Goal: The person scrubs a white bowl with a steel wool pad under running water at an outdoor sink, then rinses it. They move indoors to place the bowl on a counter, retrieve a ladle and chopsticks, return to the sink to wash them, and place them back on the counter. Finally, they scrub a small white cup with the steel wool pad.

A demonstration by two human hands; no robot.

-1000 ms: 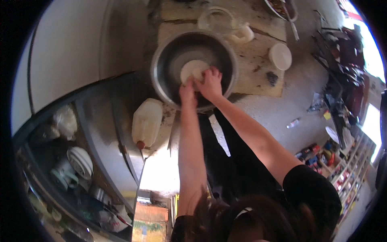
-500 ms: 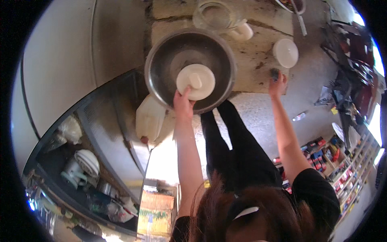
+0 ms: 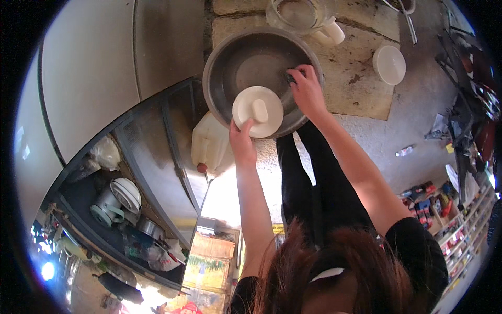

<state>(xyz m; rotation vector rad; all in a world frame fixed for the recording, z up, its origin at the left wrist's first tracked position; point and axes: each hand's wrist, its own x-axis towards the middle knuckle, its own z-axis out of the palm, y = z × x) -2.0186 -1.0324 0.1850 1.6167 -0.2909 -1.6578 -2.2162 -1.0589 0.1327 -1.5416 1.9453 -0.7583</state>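
Note:
My left hand (image 3: 243, 142) grips the near edge of a round white lid (image 3: 244, 103), thumb on top. An oval white knob (image 3: 260, 111) stands near the lid's middle. The lid is held over the near side of a wide metal basin (image 3: 214, 68). My right hand (image 3: 308, 91) is over the basin's right side, fingers closed on a small dark grey scrubber (image 3: 289, 77). The fingers partly hide the scrubber. The scrubber is apart from the lid.
Beyond the basin stands a clear glass pitcher (image 3: 293, 18) with a white handle (image 3: 330, 34). A white bowl (image 3: 389, 65) sits at the right of the worn wooden board (image 3: 361, 97). A plastic jug (image 3: 208, 140) is left of the basin, beside a cabinet with dishes.
My right hand has swung left with the scrubber, from near the white bowl to over the basin. The lid is still in my left hand, slightly turned and nearer the basin's near rim.

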